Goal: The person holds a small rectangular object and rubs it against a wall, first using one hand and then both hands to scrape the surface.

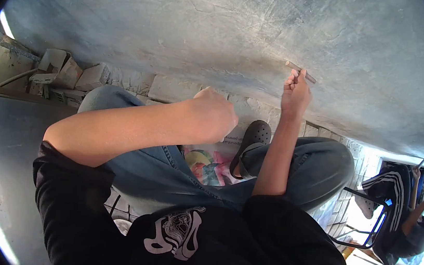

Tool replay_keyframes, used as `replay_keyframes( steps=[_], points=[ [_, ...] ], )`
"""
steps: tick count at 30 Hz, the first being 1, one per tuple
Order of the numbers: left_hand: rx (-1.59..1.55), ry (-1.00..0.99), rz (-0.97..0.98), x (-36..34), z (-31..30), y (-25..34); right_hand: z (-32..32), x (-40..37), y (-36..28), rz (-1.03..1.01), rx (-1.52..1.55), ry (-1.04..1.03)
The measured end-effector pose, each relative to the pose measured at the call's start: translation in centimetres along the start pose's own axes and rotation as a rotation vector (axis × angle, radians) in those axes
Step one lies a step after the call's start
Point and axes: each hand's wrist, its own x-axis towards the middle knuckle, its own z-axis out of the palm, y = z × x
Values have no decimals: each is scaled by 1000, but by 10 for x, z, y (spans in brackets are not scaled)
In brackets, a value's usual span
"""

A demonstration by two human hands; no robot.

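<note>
Near the middle of the view, my left hand [214, 114] is closed in a fist above my lap, its back toward the camera. Its fingertips are hidden, so what it holds, if anything, cannot be made out. Further up and to the right, my right hand [297, 92] grips a short, thin brown stick [308, 77] between thumb and fingers. The stick lies slantwise close to the grey plastered surface [224, 24]; whether it touches is unclear.
Pale blocks [167, 88] line the foot of the grey surface, with broken pieces [57, 68] at the left. A colourful printed sheet [208, 167] lies below my knees beside a dark clog [256, 137]. At the right are a black metal chair frame [376, 230] and another person [409, 233].
</note>
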Motion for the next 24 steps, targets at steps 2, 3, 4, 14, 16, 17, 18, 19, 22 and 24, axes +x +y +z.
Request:
replay_keyframes(
  steps=[2,3,4,14,16,17,18,19,22,24],
  points=[
    [-5,-16,-13,0,0,-3,9,1,15,-22,101,-2],
    [-4,-32,-34,1,3,-6,20,-5,21,-22,105,1],
    [-3,-49,-53,2,5,-8,35,-14,25,-63,27,-128],
    [-30,7,-48,-8,5,-10,67,-29,32,-129,-60,-64],
    [-23,-28,-52,-7,1,-5,52,-18,17,-251,5,105],
    [-27,-22,-56,-6,1,-3,46,-12,5,-268,27,170],
    [-6,-18,-40,-5,1,-2,46,-12,-10,-384,45,140],
    [16,-17,-23,-4,2,-1,49,-17,-26,-501,63,111],
    [18,-2,19,-1,4,-1,64,-36,-74,-789,-98,-40],
    [16,-16,8,0,2,-1,84,-50,-104,-853,-134,-122]
  ],
)
